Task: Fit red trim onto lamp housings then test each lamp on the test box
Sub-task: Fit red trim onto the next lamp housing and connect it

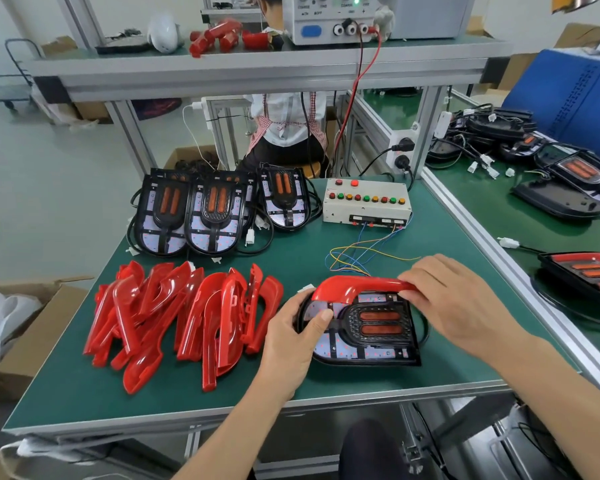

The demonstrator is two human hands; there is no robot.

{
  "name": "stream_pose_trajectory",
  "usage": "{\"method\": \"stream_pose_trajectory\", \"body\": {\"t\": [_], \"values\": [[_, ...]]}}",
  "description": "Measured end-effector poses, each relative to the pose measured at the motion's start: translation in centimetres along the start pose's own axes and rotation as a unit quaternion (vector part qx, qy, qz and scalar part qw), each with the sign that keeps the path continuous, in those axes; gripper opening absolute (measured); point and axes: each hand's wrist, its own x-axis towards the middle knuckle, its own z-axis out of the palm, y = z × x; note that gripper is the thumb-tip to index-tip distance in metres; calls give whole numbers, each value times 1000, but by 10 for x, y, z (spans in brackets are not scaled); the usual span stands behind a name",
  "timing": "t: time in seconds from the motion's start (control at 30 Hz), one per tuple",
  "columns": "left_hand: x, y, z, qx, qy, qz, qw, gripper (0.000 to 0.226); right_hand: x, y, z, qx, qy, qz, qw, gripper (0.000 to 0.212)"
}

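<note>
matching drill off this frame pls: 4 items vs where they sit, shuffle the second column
Items:
1. loose red trims
2. test box
3. bare housings
4. trim being fitted

Places:
A. back right of the green mat, wires trailing from its front
B. on the housing between both hands
C. heaped front left
D. back left, in a row

Pairs: 1-C, 2-A, 3-D, 4-B
</note>
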Motion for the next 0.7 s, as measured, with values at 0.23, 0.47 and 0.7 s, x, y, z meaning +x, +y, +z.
{"method": "stream_pose_trajectory", "body": {"t": [0.23,0.47,0.7], "values": [[0,2,-3,-12,-39,0,999,45,6,2,-7,0,5,-16,1000,24],[-1,3,-4,-31,-43,-1,999,45,6,-3,9,1,8,-38,999,32],[-2,5,-1,-50,-41,1,998,31,-16,6,31,96,19,56,994,34]]}}
